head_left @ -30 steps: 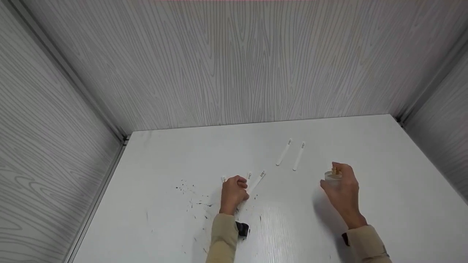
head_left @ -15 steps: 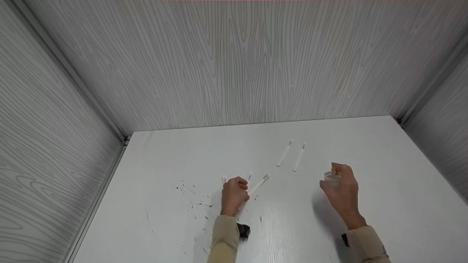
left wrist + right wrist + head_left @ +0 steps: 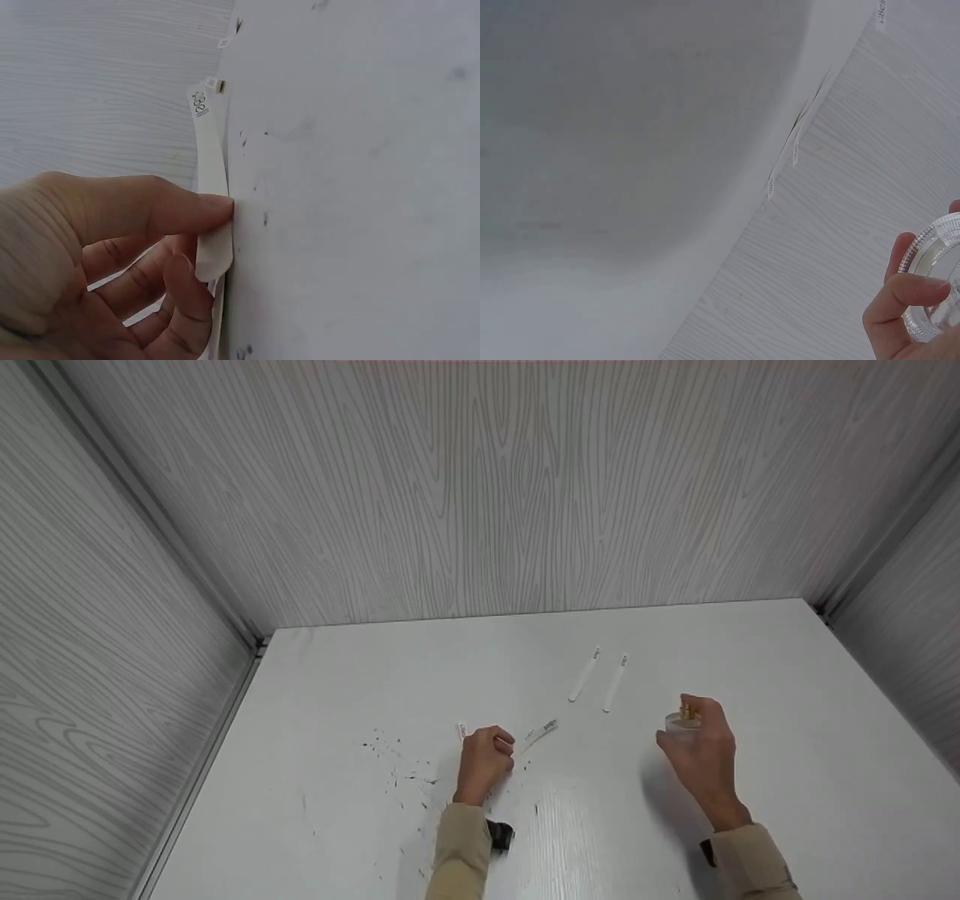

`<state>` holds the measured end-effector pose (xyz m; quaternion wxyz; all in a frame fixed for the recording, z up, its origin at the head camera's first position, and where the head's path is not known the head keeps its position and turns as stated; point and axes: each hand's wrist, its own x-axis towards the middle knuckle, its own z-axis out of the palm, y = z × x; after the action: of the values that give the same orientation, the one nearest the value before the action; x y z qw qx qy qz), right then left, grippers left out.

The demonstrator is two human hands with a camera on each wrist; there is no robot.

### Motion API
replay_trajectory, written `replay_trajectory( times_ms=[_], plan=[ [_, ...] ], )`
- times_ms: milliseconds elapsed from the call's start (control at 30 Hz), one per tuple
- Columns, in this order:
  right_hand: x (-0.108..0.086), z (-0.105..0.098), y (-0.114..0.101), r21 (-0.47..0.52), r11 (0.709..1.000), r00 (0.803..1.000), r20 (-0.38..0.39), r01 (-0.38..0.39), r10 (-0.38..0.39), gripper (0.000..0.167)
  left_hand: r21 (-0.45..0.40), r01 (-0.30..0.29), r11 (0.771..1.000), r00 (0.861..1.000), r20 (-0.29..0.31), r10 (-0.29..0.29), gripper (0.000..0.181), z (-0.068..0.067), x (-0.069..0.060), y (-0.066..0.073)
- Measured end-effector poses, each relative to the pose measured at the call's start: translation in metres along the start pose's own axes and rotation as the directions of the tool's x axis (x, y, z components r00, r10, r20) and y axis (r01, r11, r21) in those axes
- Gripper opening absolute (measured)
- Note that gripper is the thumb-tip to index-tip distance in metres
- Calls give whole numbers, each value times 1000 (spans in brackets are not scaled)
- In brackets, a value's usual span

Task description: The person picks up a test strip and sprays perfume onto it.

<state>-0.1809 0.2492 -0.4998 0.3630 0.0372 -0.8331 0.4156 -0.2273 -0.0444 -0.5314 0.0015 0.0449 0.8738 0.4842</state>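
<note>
My left hand (image 3: 481, 769) rests low over the table and pinches a white perfume test strip (image 3: 212, 157) under the thumb in the left wrist view. The strip's printed end points away from the hand; a second printed tip (image 3: 213, 84) shows just behind it. In the head view, strip ends (image 3: 541, 730) stick out right of the fingers, and another strip end (image 3: 460, 729) shows behind the hand. My right hand (image 3: 701, 757) grips a clear round glass perfume bottle (image 3: 681, 726) above the table, the index finger by its gold spray nozzle (image 3: 685, 710).
Two white test strips (image 3: 584, 675) lie side by side farther back on the white table (image 3: 360, 675). Dark specks and scratches (image 3: 409, 778) mark its surface left of the left hand. Grey wood-grain panels (image 3: 510, 495) enclose the back and sides.
The strip that stood out above the left fingers has swung right and now overlaps the strip beside it, which has tilted flatter. The right hand and bottle have hardly moved.
</note>
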Motion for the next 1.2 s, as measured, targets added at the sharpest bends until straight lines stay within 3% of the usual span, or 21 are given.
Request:
replay_trajectory(
  times_ms=[367,700,900,1133,1200],
  plan=[
    [-1,1,1,-7,1000,1000,-9,30,-30,56,-71,-14,997,1000,19,15,15,-1,1,7],
    [-1,2,3,-4,1000,1000,-12,27,-27,55,-163,50,985,994,99,-34,22,-1,3,11],
    [-1,2,4,-1,1000,1000,-7,17,-17,54,-212,63,975,991,132,-35,29,1,3,13],
    [1,2,3,-6,1000,1000,8,24,-24,54,-378,197,905,967,226,-116,36,7,4,19],
    [1,2,3,2,1000,1000,12,16,-16,54,-385,202,901,966,228,-119,37,9,4,20]
  ],
)
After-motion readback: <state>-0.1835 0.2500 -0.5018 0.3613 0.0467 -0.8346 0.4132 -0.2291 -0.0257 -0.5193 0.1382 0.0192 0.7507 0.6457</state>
